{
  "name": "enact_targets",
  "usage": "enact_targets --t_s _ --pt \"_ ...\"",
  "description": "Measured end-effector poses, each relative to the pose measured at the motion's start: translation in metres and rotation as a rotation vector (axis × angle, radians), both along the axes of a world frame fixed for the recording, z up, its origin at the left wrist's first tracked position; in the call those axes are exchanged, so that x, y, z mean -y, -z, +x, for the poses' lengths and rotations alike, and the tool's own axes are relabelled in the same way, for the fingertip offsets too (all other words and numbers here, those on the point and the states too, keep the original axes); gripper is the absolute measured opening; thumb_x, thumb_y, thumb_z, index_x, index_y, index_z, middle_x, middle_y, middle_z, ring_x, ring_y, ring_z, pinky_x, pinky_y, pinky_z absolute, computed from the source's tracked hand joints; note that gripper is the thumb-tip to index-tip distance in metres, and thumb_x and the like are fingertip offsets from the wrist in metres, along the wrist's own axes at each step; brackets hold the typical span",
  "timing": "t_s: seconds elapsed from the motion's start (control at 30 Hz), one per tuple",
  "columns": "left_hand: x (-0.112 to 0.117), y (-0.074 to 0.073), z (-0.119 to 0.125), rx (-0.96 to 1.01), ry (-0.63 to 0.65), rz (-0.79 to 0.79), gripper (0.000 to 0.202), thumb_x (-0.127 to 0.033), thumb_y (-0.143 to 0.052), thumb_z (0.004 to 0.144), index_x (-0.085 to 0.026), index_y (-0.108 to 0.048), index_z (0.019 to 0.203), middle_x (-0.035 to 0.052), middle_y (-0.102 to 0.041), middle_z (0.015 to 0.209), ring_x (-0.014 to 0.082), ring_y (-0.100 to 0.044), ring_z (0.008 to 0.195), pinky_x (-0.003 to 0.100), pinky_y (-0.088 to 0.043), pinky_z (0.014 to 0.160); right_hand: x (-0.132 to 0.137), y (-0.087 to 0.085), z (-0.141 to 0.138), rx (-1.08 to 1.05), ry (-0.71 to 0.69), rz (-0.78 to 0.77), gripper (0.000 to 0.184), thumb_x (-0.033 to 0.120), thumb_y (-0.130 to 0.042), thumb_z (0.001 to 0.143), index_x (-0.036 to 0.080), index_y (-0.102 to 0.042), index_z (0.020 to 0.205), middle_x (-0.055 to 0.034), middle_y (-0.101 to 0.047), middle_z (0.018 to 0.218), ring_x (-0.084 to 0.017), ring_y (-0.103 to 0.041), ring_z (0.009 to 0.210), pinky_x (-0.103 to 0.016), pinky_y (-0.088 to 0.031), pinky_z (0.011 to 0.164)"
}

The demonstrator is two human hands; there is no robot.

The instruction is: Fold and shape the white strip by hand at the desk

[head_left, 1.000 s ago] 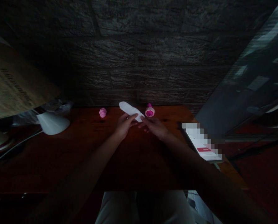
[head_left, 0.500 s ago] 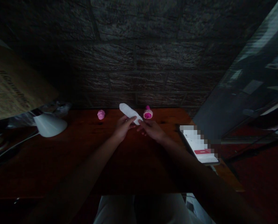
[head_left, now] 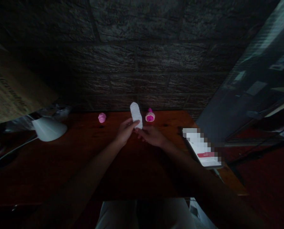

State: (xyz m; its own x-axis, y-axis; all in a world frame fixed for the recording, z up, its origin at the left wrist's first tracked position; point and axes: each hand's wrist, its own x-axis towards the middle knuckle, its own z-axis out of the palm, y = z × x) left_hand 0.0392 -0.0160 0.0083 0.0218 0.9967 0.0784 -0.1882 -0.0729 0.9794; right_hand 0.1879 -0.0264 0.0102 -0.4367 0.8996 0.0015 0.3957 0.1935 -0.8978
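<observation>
A long, flat, soft-looking white piece [head_left: 136, 114] with a rounded far end stands tilted up over the table; its exact kind I cannot make out. My left hand [head_left: 126, 132] is closed on its lower left side, thumb lying across the front. My right hand [head_left: 151, 135] pinches the bottom end, fingers partly curled beneath. Just beyond my right hand sits a small pink piece [head_left: 150, 117] with a pale rim, a magenta middle and a magenta stub behind. A round pink lump [head_left: 102, 118] lies to the left, apart from both hands.
The brown wooden table [head_left: 84, 152] meets a dark brick wall [head_left: 113, 60]. At left are a lamp with a white base [head_left: 50, 128] and a brown shade [head_left: 15, 86], a cable and clear plastic. A lit tablet [head_left: 202, 149] lies near the right edge.
The white piece has turned from leaning left to nearly upright, its far end swinging right. My right hand has shifted slightly left along its bottom end. Both pink pieces stay in place.
</observation>
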Motion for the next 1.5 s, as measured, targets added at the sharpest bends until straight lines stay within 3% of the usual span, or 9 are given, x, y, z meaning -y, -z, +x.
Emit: enact_targets --t_s 0.3,1.5 --pt "0.0005 -0.0013 -0.0001 -0.014 0.008 -0.002 0.026 -0.036 -0.076 0.065 -0.016 -0.068 0.079 0.0019 -0.065 0.073 0.0135 -0.058 0.065 0.025 -0.044 0.058 0.0004 0.0018 0.0003 -0.06 -0.001 -0.01 0.032 0.04 -0.053 0.096 0.016 -0.071 0.085 -0.0042 -0.07 0.074 -0.01 -0.062 0.057 -0.022 -0.046 0.056" --pt "0.0021 -0.0011 0.0014 -0.125 0.051 0.065 0.027 -0.036 -0.076 0.069 -0.015 -0.067 0.083 -0.0002 -0.062 0.068 0.0114 -0.053 0.057 0.023 -0.04 0.051 0.0009 -0.0004 -0.0005 0.074 -0.057 0.064 0.031 0.035 -0.052 0.097 0.013 -0.069 0.083 -0.0052 -0.071 0.075 -0.011 -0.064 0.062 -0.023 -0.046 0.061"
